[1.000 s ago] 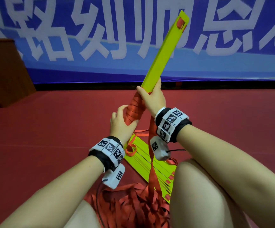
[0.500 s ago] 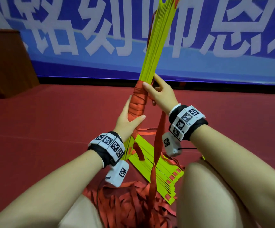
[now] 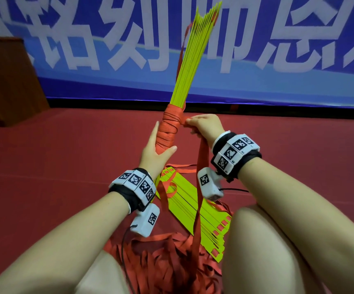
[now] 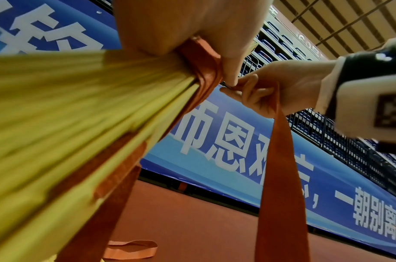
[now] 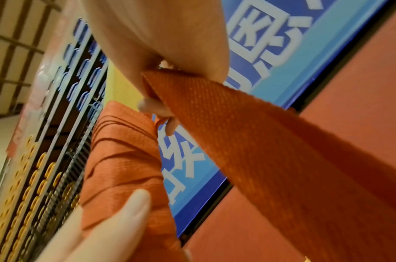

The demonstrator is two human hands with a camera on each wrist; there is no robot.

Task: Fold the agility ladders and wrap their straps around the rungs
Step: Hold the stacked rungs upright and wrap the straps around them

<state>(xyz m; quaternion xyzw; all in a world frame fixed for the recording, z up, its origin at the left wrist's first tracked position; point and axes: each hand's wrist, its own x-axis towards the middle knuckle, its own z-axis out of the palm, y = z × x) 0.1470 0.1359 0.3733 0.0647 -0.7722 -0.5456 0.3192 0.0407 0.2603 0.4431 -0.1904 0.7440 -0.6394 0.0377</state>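
Rungs: yellow bundle (image 3: 189, 66) held upright and tilted, top fanned out, lower part bound in orange strap wraps (image 3: 169, 129).
Left hand (image 3: 154, 153): curled round the wrapped section, thumb across the front.
Right hand (image 3: 205, 126): fingers pinching the loose strap (image 3: 199, 187) just beside the top wraps; strap hangs to the floor.
Floor: second ladder (image 3: 195, 206) lying flat between the knees, on a heap of strap.
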